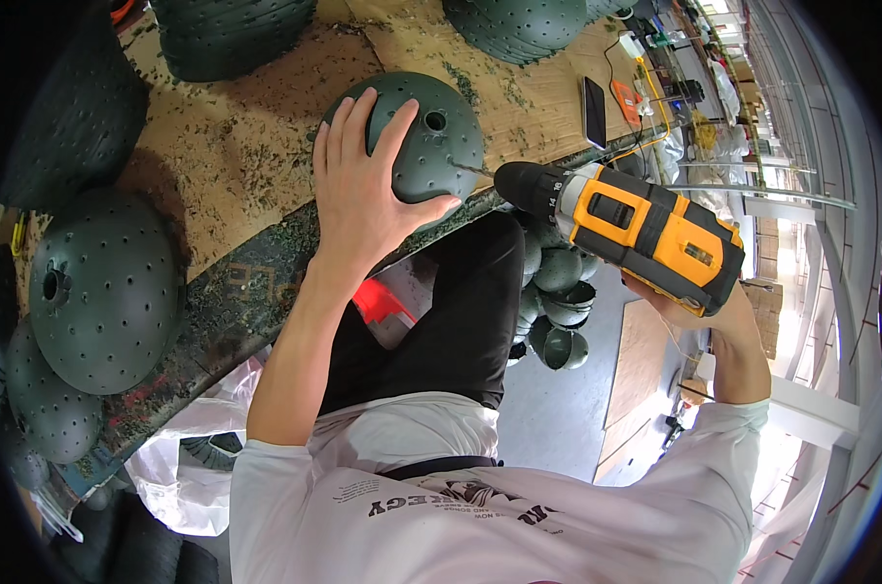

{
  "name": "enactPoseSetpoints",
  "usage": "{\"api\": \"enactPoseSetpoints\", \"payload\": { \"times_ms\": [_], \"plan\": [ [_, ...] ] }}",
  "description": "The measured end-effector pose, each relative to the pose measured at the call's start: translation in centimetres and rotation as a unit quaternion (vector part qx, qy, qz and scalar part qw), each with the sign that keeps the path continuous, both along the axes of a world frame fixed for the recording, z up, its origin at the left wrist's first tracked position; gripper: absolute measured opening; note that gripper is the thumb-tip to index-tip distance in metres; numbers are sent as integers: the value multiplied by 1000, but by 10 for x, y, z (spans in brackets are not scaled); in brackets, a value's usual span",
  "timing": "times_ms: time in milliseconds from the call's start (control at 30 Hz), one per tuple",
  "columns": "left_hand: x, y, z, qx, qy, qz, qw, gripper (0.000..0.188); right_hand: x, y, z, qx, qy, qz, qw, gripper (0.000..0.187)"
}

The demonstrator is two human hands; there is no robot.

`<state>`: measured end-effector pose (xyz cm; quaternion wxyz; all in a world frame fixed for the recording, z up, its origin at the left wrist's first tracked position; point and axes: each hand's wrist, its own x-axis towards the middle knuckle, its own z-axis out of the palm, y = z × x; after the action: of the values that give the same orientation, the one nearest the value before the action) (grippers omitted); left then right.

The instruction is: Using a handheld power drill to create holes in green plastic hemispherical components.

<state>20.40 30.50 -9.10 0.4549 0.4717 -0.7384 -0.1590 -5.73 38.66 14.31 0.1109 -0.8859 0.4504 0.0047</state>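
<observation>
Dome point(431, 167) sits at the bench point(251, 277) edge. My left hand point(355, 185) lies on it, fingers spread apart; my right hand point(660, 304) is clamped on the drill point(645, 229), bit point(475, 171) at the dome's side. Best: brace firmly, bit square to the surface, light push.

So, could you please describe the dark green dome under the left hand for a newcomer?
On the brown, cardboard-covered workbench, find the near edge, where a spread, bare left hand rests. Under it sits the dark green, perforated dome, with one large round hole. Unlike the similar green domes farther left, it alone has a yellow-and-black power drill aimed at it.
</observation>
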Motion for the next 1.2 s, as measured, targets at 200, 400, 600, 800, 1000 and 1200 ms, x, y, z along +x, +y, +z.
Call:
{"api": "enactPoseSetpoints", "payload": {
  "times_ms": [200, 400, 600, 800, 1000, 1200],
  "plan": [
    [-5, 0, 1, -12, -1, -17, 1000, 99, 21, -14, -16, 59, -129, -75, 987, 63],
    [-9, -1, 1, -26, -5, -2, 1000, 99, 15, -27, -29, 46, -48, 32, 997, 55],
    [-5, -1, -1, -16, -26, -6, 1000, 98, -30, 22, -18, -63, 12, -16, 998, 34],
    [-5, 1, 4, -33, -46, -2, 998, 95, -27, 95, -34, -70, -146, -224, 961, 31],
    [-14, 4, 5, -25, -82, 4, 996, 83, -17, 160, -153, 234, -680, -410, 561, 38],
    [-32, -2, 3, -10, -56, 53, 997, 73, 0, 196, -241, 345, -796, -366, 337, 40]
  ]
}}
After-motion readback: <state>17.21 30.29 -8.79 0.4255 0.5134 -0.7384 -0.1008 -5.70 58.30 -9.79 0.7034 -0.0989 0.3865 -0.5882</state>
